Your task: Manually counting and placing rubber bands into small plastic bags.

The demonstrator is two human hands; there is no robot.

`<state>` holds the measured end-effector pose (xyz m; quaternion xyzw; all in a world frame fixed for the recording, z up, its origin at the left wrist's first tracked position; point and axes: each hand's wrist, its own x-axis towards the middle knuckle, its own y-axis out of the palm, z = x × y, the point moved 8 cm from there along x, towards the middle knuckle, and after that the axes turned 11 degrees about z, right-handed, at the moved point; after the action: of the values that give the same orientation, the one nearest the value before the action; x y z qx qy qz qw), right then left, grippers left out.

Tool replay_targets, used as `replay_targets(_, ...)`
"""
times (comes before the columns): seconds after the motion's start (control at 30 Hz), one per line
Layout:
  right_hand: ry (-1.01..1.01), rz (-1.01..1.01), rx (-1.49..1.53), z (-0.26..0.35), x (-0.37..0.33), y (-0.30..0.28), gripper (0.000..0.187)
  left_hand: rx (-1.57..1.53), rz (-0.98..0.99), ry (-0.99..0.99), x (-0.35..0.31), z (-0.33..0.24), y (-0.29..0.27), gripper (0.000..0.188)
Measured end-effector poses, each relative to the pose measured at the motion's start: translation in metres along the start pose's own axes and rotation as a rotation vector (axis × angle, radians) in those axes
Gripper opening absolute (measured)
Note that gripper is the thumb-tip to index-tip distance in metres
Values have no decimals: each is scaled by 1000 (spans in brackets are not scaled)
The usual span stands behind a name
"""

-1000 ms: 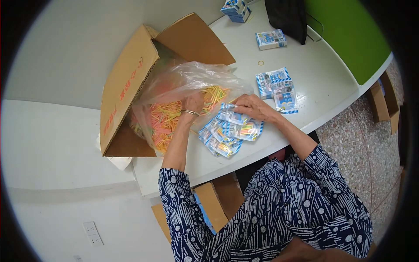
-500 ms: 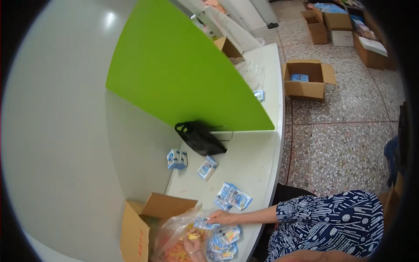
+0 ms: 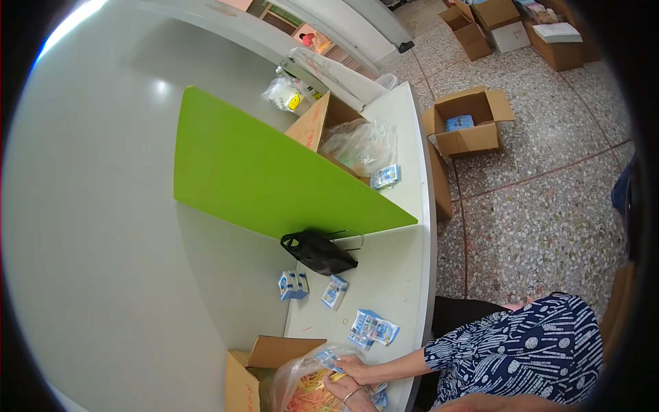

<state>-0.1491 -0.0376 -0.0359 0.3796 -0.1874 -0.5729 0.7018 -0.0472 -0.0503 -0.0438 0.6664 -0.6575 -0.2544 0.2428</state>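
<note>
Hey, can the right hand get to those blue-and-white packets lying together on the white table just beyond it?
Probably yes: the blue-and-white packets lie close by, with nothing visible blocking the way, though the right hand seems occupied holding another packet.

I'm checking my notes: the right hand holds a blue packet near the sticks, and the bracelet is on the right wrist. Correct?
Not quite: the bracelet is on the left wrist, as the head view shows. The right hand does hold a blue packet near the sticks.
</note>
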Motion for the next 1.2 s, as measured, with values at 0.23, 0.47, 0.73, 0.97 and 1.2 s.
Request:
replay_targets(0.23, -69, 78, 259, -26, 33, 13, 25, 95, -123, 24, 8, -15, 2, 29)
replay_targets(0.47, -243, 171, -494, 16, 9, -21, 33, 337, -238, 68, 7, -48, -41, 32)
replay_targets(0.73, -150, 476, -617, 54, -11, -18, 26, -32, -174, -22, 12, -34, -82, 26)
replay_targets(0.97, 153, 600, -596, 47, -19, -32, 22, 84, -7, 88, -27, -44, 20, 15)
replay_targets(1.2, 278, 736, -643, 36, -27, -24, 23, 82, -16, 77, -53, -64, 32, 19)
